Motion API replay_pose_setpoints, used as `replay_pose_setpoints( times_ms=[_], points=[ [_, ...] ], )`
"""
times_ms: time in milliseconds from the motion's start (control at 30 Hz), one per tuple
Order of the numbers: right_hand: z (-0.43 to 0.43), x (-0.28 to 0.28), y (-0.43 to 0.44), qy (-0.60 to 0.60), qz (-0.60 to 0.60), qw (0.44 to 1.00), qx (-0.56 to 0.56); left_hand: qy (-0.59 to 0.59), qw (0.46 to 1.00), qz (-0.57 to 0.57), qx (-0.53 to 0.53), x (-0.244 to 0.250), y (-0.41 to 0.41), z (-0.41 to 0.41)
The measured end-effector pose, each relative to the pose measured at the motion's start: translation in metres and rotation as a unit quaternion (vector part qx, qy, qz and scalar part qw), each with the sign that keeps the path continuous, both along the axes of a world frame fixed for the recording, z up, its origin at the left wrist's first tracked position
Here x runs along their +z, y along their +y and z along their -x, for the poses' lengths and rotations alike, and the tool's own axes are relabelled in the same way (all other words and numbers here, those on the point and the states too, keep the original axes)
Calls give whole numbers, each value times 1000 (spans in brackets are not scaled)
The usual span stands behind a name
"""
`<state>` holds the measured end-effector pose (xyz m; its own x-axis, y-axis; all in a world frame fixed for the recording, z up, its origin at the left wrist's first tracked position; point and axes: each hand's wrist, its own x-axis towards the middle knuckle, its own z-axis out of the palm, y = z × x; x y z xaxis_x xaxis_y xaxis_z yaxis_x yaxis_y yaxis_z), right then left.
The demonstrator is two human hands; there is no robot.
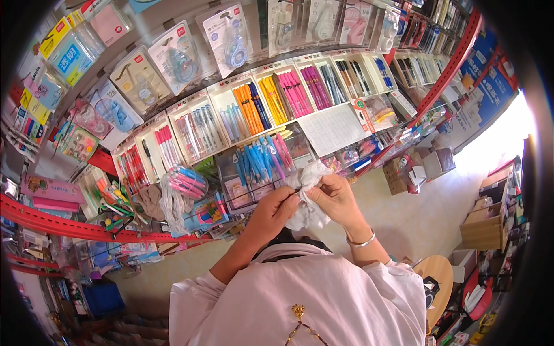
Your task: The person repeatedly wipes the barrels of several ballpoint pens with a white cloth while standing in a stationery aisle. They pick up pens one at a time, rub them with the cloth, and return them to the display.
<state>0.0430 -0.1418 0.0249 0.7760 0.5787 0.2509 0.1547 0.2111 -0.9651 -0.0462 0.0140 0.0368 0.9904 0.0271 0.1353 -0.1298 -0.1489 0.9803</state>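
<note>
A crumpled, thin white plastic bag [308,212] is pinched between both hands in front of my chest, its gathered neck bunched at the fingers. My left hand [277,206] grips it from one side, thumb against the curled fingers. My right hand [335,197], with a silver bangle at the wrist, holds the other side. Just beyond the hands lies a loose pile of blue pens [256,162] and pink pens [283,151] on a clear plastic box. Farther left, a white bag [172,207] lies beside a clear container of pink and blue pens [187,181].
White pen trays [197,129] line the shelf, sorted by colour. Correction tapes in blister packs [229,41] hang above. A paper sheet [331,127] rests on the tray fronts. Red metal shelf edges [86,225] run along the front. Cardboard boxes [396,173] stand on the floor at right.
</note>
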Motion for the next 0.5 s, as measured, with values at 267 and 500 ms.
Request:
replay_pose_setpoints(
  times_ms=[267, 500],
  points=[
    [-4, 20, 1, 46, 109, 993, 19, -152, 918, -345, 123, 7, -5, -2],
    [-8, 11, 0, 283, -76, 953, 76, -163, 935, -300, 94, 0, -2, -5]
  ],
)
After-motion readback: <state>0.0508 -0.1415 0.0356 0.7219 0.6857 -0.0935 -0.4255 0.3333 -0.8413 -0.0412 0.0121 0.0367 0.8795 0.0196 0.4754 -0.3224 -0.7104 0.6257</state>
